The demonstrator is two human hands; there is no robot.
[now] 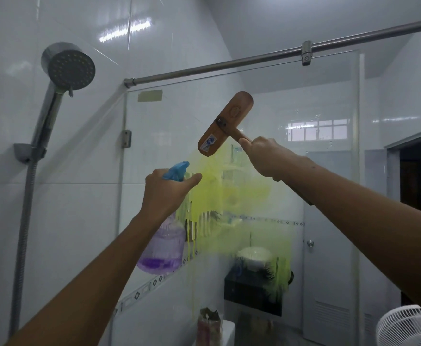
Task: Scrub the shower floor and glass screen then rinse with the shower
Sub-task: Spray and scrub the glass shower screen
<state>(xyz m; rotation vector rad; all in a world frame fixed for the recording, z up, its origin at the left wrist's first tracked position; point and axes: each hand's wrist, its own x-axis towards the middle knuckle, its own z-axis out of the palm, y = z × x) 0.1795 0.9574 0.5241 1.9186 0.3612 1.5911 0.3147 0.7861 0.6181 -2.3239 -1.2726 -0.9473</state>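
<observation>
While the yellow-green cleaner [219, 193] trickles in streaks down the clear glass screen [316, 196], the right hand [267, 156] has its fingers clenched round the handle of a brown wooden scrubbing brush [225, 123]. Its flat back faces the camera just above the wet patch — whether the bristles touch the glass I cannot tell. The left hand [165, 193] grasps the neck of a clear plastic spray bottle [163, 245] with a blue trigger and purple liquid, nozzle aimed at the same patch.

The step in hand looks like scrubbing the sprayed glass. To do it well, lay the brush head flat on the pane and work from the top of the patch downward in overlapping strokes, catching the runs before they dry — firm pressure, but even. The spray bottle is best lowered clear of the stroke. A chrome shower head [71, 68] sits in its wall bracket to the left, within reach for rinsing; the shower floor is out of view.
</observation>
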